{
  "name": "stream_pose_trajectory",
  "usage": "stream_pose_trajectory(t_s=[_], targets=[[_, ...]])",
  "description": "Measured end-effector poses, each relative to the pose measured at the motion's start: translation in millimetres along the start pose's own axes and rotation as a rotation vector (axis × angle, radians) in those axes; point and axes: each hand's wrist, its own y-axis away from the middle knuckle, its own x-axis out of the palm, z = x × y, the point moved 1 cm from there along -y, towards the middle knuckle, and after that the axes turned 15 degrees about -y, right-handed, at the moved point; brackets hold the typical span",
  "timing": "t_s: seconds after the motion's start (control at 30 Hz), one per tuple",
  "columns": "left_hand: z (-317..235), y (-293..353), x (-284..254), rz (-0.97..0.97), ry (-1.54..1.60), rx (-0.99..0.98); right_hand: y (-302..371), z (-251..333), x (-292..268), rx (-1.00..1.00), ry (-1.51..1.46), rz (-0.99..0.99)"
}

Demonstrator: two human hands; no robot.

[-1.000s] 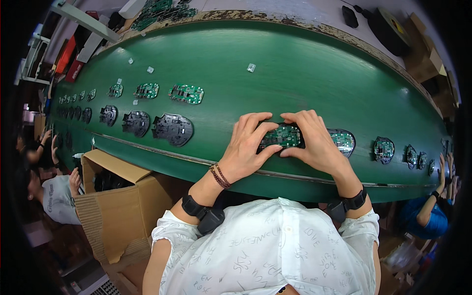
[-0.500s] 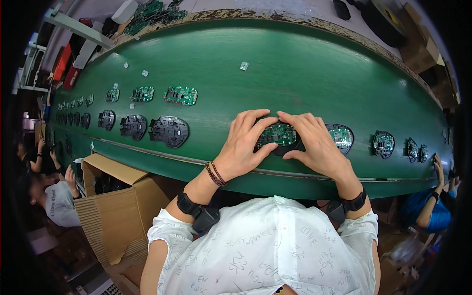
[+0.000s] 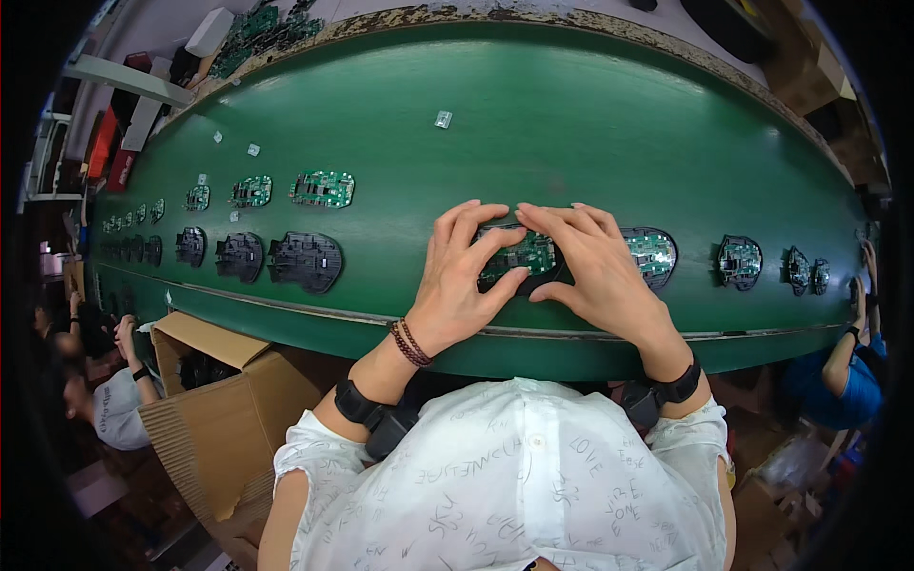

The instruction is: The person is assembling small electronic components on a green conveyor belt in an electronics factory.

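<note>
My left hand point(image 3: 455, 276) and my right hand point(image 3: 602, 271) close in from both sides on one black plastic shell point(image 3: 546, 283) with a green circuit board point(image 3: 535, 251) lying in it. Left fingertips and thumb grip the left edge, the thumb at the near side. The right fingers curve over the far edge, and the right thumb is at the near right rim. Both hands partly hide the shell. Just right of my right hand is another shell with a board point(image 3: 653, 255). To the left lie an empty black shell point(image 3: 307, 262) and a loose circuit board point(image 3: 324, 188).
Loose boards and empty shells run in two rows along the green work surface point(image 3: 409, 71) leftward. More filled shells point(image 3: 740, 262) lie right. A small clear plastic piece point(image 3: 444, 119) lies beyond. An open cardboard box point(image 3: 233, 409) stands near left. People sit at both ends.
Both hands and the held shell have shifted slightly left. The loose boards, empty shells and clear pieces appear farther left too. The grip looks much the same.
</note>
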Motion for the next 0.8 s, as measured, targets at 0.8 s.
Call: stream_pose_trajectory(t_s=[0.8], targets=[[3.1, 1.2, -0.2, -0.008, 0.014, 0.032, -18.7, 0.4, 7.6, 0.081, -0.189, -0.037]])
